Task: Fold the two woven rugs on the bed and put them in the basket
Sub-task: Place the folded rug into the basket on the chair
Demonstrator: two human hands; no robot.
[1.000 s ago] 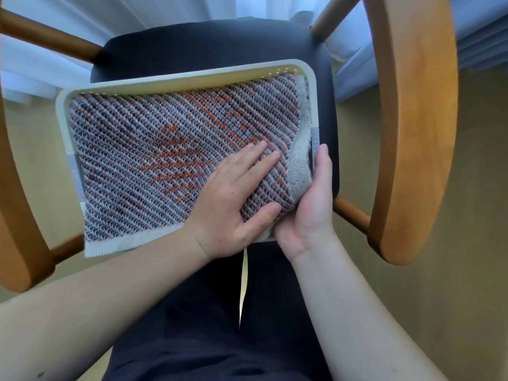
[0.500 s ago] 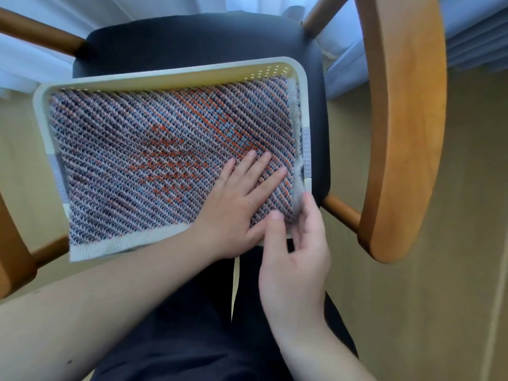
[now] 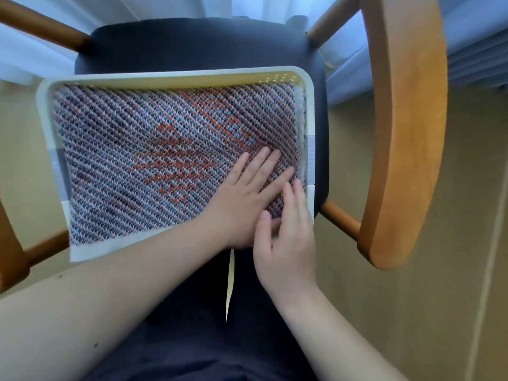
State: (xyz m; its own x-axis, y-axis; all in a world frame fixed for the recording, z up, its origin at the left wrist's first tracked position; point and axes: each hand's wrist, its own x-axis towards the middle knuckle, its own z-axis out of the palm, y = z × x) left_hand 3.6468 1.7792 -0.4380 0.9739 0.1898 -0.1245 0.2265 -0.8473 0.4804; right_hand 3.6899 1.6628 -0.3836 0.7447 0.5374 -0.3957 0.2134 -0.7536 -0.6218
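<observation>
A folded woven rug (image 3: 154,160), striped in blue, white and orange, fills the cream plastic basket (image 3: 176,75), and its white hem hangs over the near rim. My left hand (image 3: 247,199) lies flat on the rug's near right part with fingers spread. Beside it, my right hand (image 3: 286,237) rests on the rug's near right corner by the basket's right wall, fingers flat and slightly apart. Neither hand grips anything. A second rug is not visible; it may lie beneath the top one.
The basket stands on the dark seat cushion (image 3: 198,45) of a wooden armchair. Its right armrest (image 3: 404,127) curves close beside the basket, and the left armrest (image 3: 11,251) is at the frame edge. White curtains (image 3: 41,59) hang behind. My dark-clothed lap (image 3: 206,339) is below.
My right hand has let go of the rug's raised right edge and come down flat onto the corner. The edge now lies tucked inside the basket wall. My left hand stayed pressed in place.
</observation>
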